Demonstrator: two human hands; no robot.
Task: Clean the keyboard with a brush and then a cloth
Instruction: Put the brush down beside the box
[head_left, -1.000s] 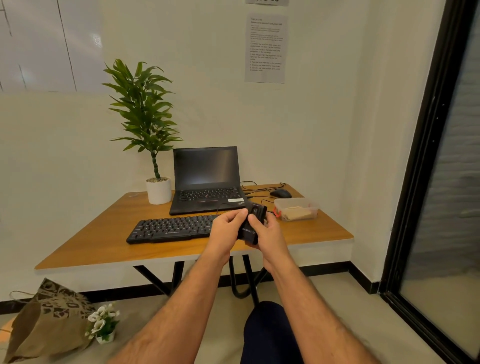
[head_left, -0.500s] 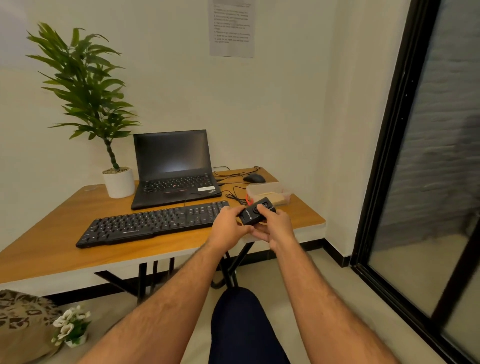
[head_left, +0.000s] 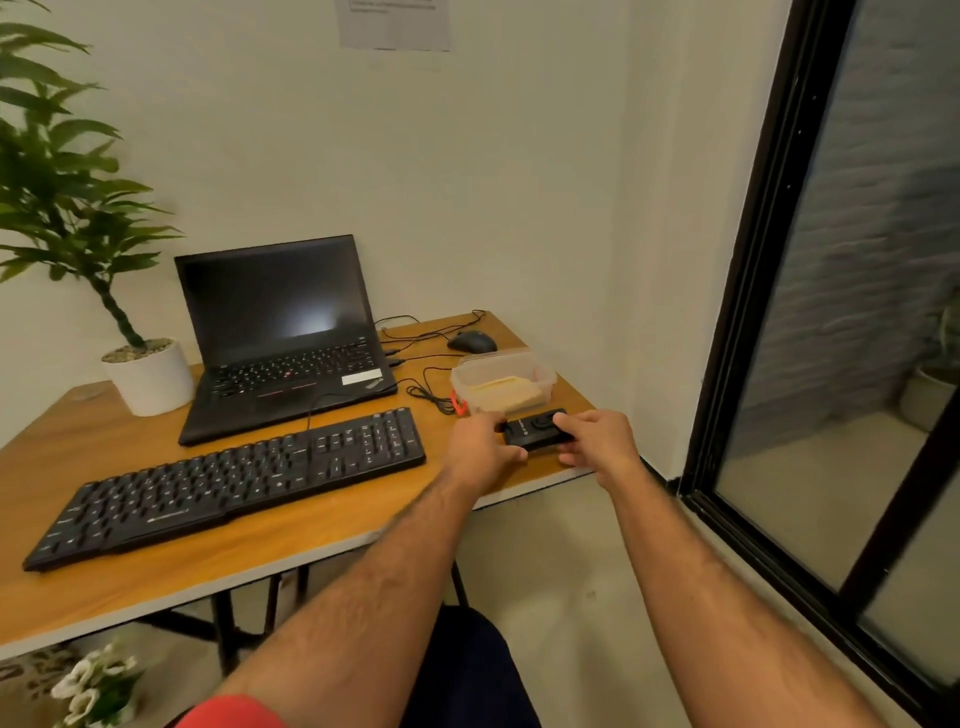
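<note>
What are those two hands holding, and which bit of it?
A small black rectangular device, low over the wooden table. The left hand pinches its left end; the right hand pinches its right end.

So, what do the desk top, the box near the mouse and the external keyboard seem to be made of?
Desk top: looks like wood or wood-look laminate; orange-brown with a faint sheen, pale edge.
Box: clear plastic, probably; its walls are see-through and something beige shows inside.
Keyboard: black plastic, apparently matte; only dull highlights on the keys.
</note>
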